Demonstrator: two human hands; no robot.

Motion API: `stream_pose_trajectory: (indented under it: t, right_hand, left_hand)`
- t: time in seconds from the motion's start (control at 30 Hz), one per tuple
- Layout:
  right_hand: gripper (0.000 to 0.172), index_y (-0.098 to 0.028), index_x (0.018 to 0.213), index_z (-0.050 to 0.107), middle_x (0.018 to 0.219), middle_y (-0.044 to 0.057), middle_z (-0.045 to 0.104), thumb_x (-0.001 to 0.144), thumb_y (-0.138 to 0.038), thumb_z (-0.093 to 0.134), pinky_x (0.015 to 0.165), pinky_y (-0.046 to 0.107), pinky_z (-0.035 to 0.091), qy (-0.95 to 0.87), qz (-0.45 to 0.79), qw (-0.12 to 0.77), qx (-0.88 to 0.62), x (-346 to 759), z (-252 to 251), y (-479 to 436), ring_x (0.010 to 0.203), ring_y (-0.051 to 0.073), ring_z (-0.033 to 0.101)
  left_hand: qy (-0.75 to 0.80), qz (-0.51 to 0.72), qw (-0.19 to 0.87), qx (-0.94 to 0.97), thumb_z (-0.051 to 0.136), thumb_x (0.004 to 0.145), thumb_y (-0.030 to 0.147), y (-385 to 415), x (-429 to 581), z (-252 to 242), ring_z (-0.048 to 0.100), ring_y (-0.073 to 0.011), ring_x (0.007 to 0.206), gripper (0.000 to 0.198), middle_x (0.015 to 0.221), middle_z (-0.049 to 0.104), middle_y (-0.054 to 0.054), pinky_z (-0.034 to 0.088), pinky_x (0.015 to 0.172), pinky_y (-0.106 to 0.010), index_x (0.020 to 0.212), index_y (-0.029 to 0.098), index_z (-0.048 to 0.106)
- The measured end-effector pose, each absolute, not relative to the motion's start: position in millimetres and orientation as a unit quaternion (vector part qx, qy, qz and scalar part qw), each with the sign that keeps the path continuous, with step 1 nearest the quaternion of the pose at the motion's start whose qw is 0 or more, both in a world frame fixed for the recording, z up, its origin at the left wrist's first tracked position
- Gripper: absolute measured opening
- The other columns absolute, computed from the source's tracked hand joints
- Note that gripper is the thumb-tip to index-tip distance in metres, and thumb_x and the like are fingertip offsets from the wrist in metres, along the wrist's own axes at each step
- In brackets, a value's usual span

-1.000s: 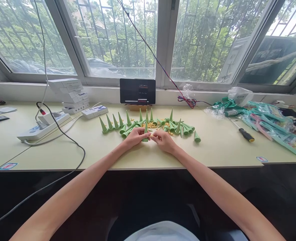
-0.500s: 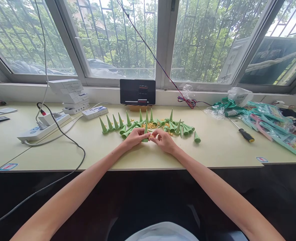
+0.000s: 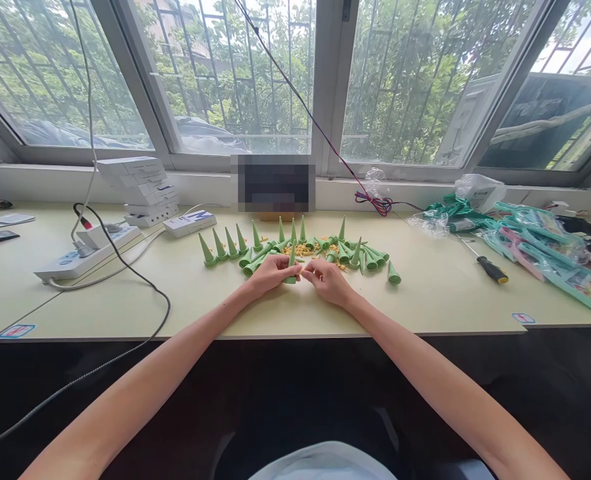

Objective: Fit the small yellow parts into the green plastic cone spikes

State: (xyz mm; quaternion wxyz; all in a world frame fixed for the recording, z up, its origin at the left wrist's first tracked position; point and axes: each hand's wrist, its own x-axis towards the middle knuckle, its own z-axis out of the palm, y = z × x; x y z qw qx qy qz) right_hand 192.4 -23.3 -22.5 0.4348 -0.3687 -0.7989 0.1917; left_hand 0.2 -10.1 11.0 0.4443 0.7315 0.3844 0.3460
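Note:
My left hand point(image 3: 269, 275) is closed around the base of a green cone point(image 3: 292, 253), which stands point up between thumb and fingers. Close beside it, my right hand point(image 3: 329, 280) pinches a small yellow piece point(image 3: 302, 270) against the cone's lower side; the fingers mostly cover the piece. Behind both hands lies a pile of small yellow pieces point(image 3: 308, 250). Several green cones stand upright in a row point(image 3: 207, 255) to the left. Other cones lie on their sides point(image 3: 370, 262) around the pile, and one cone point(image 3: 394, 275) rests apart at the right.
A power strip point(image 3: 70, 262) with cables and stacked white boxes point(image 3: 143, 190) occupy the left. At the back centre is a pixelated dark screen point(image 3: 276, 187). A screwdriver point(image 3: 493, 270) and teal packages point(image 3: 570, 267) lie on the right. The table's front edge point(image 3: 295, 333) runs beneath my forearms.
My right fingers have drawn together slightly at the cone, and less of the yellow piece shows. The left hand and its cone stay in place.

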Motion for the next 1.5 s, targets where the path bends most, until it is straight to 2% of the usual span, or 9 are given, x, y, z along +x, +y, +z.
stream_pose_trajectory:
  t: [0.17,0.37,0.43,0.5,0.6,0.73,1.13,1.4,1.5]
  right_hand:
    - [0.034,-0.017,0.069,0.059,0.064,0.000,0.056,0.097,-0.034,0.048,0.060,0.025,0.034,-0.801,0.202,0.424,-0.372,192.8,-23.7,-22.2,0.058,0.011,0.045]
    - [0.040,-0.017,0.067,0.057,0.062,0.001,0.058,0.099,-0.036,0.043,0.062,0.026,0.037,-0.797,0.222,0.408,-0.385,192.4,-23.9,-22.2,0.059,0.012,0.050]
    - [0.037,-0.018,0.071,0.058,0.066,0.001,0.060,0.098,-0.039,0.044,0.061,0.026,0.037,-0.793,0.228,0.411,-0.387,192.5,-22.5,-23.4,0.058,0.012,0.049]
    - [0.027,-0.018,0.082,0.059,0.078,0.002,0.064,0.095,-0.040,0.051,0.059,0.025,0.038,-0.786,0.239,0.423,-0.381,192.7,-21.3,-24.6,0.057,0.010,0.048]
    - [0.018,-0.019,0.089,0.057,0.089,0.003,0.065,0.090,-0.036,0.057,0.058,0.026,0.040,-0.783,0.247,0.437,-0.368,192.5,-21.0,-25.2,0.056,0.009,0.047]
    - [0.015,-0.019,0.085,0.056,0.086,0.003,0.064,0.091,-0.032,0.055,0.061,0.027,0.041,-0.787,0.239,0.443,-0.357,192.3,-22.9,-24.0,0.059,0.011,0.048]
    - [0.022,-0.018,0.075,0.060,0.066,0.000,0.058,0.093,-0.026,0.050,0.061,0.025,0.036,-0.796,0.222,0.426,-0.368,192.9,-21.5,-24.4,0.059,0.012,0.045]
    - [0.033,-0.019,0.066,0.052,0.061,0.000,0.055,0.096,-0.028,0.043,0.061,0.025,0.036,-0.807,0.211,0.405,-0.374,192.1,-21.8,-22.7,0.059,0.012,0.048]
    - [0.030,-0.019,0.071,0.055,0.066,0.000,0.059,0.096,-0.031,0.046,0.061,0.026,0.036,-0.801,0.219,0.411,-0.376,192.0,-20.6,-24.4,0.057,0.011,0.046]
  left_hand:
    - [0.384,0.337,0.449,0.733,0.069,0.078,0.051,-11.1,0.9,11.4,0.054,-0.0078,0.055,0.041,0.077,0.070,-0.009,0.037,0.043,-0.016,0.083,0.011,0.069]
    - [0.373,0.336,0.450,0.738,0.069,0.078,0.051,-11.3,0.7,11.6,0.053,-0.0069,0.052,0.040,0.077,0.071,-0.008,0.036,0.044,-0.017,0.082,0.011,0.070]
    - [0.378,0.341,0.447,0.736,0.069,0.078,0.051,-10.9,0.5,11.2,0.052,-0.0066,0.051,0.041,0.077,0.071,-0.008,0.036,0.043,-0.017,0.082,0.011,0.070]
    - [0.386,0.345,0.440,0.734,0.067,0.079,0.052,-10.5,0.3,10.7,0.050,-0.0064,0.051,0.042,0.076,0.070,-0.008,0.035,0.042,-0.017,0.082,0.010,0.070]
    - [0.390,0.345,0.432,0.736,0.067,0.079,0.053,-10.0,0.0,10.1,0.049,-0.0059,0.050,0.043,0.073,0.068,-0.007,0.034,0.042,-0.018,0.080,0.010,0.070]
    - [0.384,0.351,0.431,0.737,0.068,0.079,0.052,-10.1,0.2,9.9,0.048,-0.0056,0.049,0.042,0.072,0.067,-0.006,0.036,0.044,-0.018,0.080,0.011,0.070]
    - [0.367,0.342,0.419,0.757,0.069,0.078,0.049,-7.9,-1.6,9.2,0.055,-0.0091,0.060,0.038,0.076,0.068,-0.007,0.039,0.050,-0.018,0.078,0.011,0.070]
    - [0.382,0.326,0.431,0.749,0.068,0.078,0.053,-8.5,-0.5,9.3,0.050,-0.0064,0.051,0.042,0.082,0.072,-0.008,0.034,0.043,-0.018,0.085,0.012,0.071]
    - [0.387,0.334,0.429,0.745,0.067,0.079,0.053,-7.2,-1.1,7.7,0.047,-0.0055,0.049,0.042,0.079,0.070,-0.008,0.032,0.042,-0.017,0.085,0.011,0.070]
